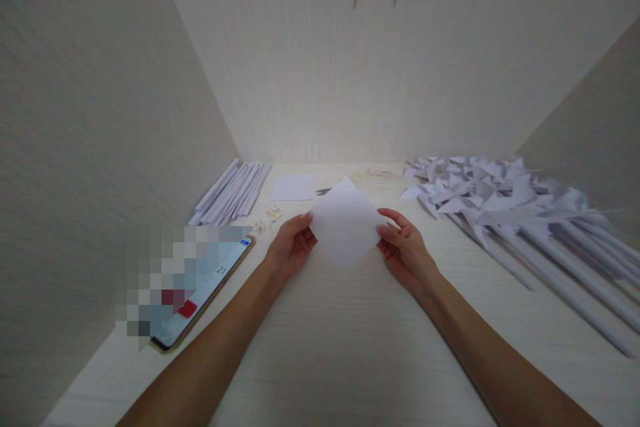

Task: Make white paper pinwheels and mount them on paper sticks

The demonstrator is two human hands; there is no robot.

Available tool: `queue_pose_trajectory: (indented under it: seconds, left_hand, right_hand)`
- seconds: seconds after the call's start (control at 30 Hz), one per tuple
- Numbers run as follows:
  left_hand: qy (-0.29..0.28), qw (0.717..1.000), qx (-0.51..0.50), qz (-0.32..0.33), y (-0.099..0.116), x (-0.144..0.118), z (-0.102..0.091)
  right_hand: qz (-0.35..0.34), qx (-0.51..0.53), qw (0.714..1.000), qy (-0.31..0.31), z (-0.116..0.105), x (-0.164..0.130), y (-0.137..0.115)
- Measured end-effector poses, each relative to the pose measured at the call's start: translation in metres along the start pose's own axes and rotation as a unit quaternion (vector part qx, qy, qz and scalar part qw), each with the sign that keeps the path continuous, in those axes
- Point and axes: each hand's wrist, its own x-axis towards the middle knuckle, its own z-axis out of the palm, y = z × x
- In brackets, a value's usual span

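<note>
Our left hand and right hand each pinched an opposite corner of a white paper square, holding it turned like a diamond just above the middle of the pale desk; the sheet looked flat and unfolded, so by our judgement this piece had barely been started. Going from the largest thing down, a big heap of finished paper pinwheels on rolled sticks lay at three o'clock of the hands, showing much work already done. At ten o'clock sat a bundle of rolled paper sticks, unused as yet. At eight o'clock a phone rested, screen up. At twelve o'clock lay a spare paper square, and near it some small pale bits we could not identify.
</note>
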Motion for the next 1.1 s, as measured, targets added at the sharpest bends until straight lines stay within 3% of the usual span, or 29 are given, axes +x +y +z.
queue_pose_trajectory:
  seconds: [0.17,0.5,0.73,1.1]
  left_hand:
    - [-0.002,1.000,-0.020,-0.005,0.001,0.002,-0.002]
    - [-0.077,0.995,0.020,-0.062,0.003,0.002,-0.010]
    - [-0.085,0.994,0.016,-0.067,0.002,0.003,-0.014]
    - [-0.072,0.996,-0.020,-0.056,0.008,0.004,-0.018]
  right_hand:
    - [0.011,-0.015,1.000,-0.022,-0.001,0.000,0.000]
    - [-0.006,0.003,0.999,-0.045,-0.010,0.003,-0.004]
    - [0.018,0.040,0.998,-0.039,-0.012,0.004,-0.006]
    - [0.043,-0.009,0.992,-0.120,-0.014,0.000,-0.005]
